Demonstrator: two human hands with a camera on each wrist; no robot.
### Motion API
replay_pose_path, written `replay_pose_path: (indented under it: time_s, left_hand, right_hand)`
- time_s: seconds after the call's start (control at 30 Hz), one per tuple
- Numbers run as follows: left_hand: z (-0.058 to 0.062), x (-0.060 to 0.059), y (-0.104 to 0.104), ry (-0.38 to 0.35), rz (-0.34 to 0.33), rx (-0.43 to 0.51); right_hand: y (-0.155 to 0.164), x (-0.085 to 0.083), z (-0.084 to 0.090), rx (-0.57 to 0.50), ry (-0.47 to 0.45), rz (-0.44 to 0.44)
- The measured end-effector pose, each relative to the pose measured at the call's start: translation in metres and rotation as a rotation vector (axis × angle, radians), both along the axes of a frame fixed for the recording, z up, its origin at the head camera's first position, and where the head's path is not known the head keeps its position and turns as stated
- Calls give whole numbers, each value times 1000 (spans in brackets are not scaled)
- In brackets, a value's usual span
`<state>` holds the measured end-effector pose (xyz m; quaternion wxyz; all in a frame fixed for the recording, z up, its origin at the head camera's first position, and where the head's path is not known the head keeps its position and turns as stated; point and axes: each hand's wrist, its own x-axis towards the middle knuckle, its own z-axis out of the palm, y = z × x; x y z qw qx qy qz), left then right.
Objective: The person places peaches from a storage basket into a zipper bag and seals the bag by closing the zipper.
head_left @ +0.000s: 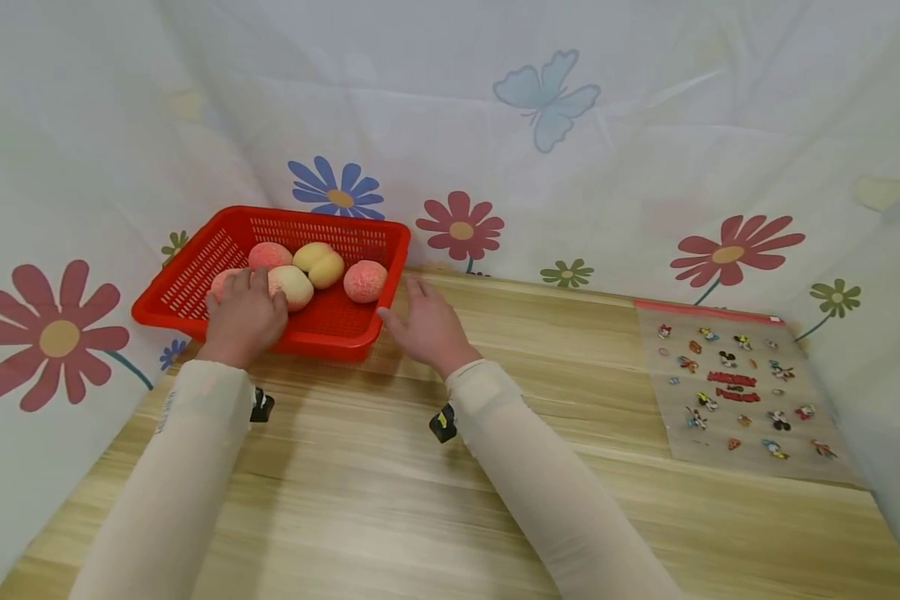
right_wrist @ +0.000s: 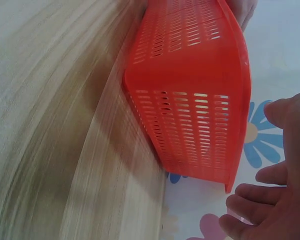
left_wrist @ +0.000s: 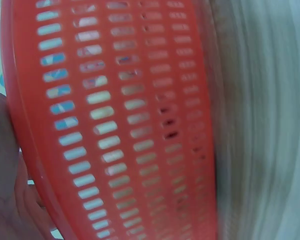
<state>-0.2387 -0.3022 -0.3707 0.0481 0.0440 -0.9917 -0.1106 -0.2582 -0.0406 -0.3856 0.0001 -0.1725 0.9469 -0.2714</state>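
A red slotted basket (head_left: 195, 275) stands at the table's back left and holds several pink and yellow peaches (head_left: 365, 280). My left hand (head_left: 243, 318) reaches over the basket's front rim. Its fingers lie on a pink peach (head_left: 221, 283) at the front left, and the back of the hand hides whether they grip it. The left wrist view is blurred and shows the basket's outer wall (left_wrist: 115, 125) with my palm (left_wrist: 5, 200) beside it. My right hand (head_left: 427, 327) hovers open by the basket's front right corner (right_wrist: 190, 95), its fingers (right_wrist: 255, 197) spread and holding nothing.
A clear zip bag (head_left: 735, 392) printed with small cartoon figures lies flat on the wooden table (head_left: 390, 500) at the right. A flower-patterned cloth (head_left: 570, 150) hangs close behind and on both sides.
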Motion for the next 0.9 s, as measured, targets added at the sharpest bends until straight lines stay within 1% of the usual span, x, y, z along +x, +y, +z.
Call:
replay_pose_path:
  time_s: [0.23,0.37,0.5,0.6,0.73,0.9]
  left_hand:
    - [-5,2,-15,14,31,30]
    - [-7,4,-22,4,66,29]
    - [-6,5,-29,-6,104,30]
    - [-5,7,-35,-5,119,34]
    - [-4,9,-43,4,132,37]
    - [-8,8,-58,12,156,46]
  right_hand:
    - [-9,-2,-4,0,-14,2]
    - [-14,0,-1,9,-18,10]
    - [-18,1,2,14,-14,16]
    - [-21,1,2,16,-16,16]
    - [-24,0,2,12,-41,13]
    - [-28,1,1,-5,-80,0]
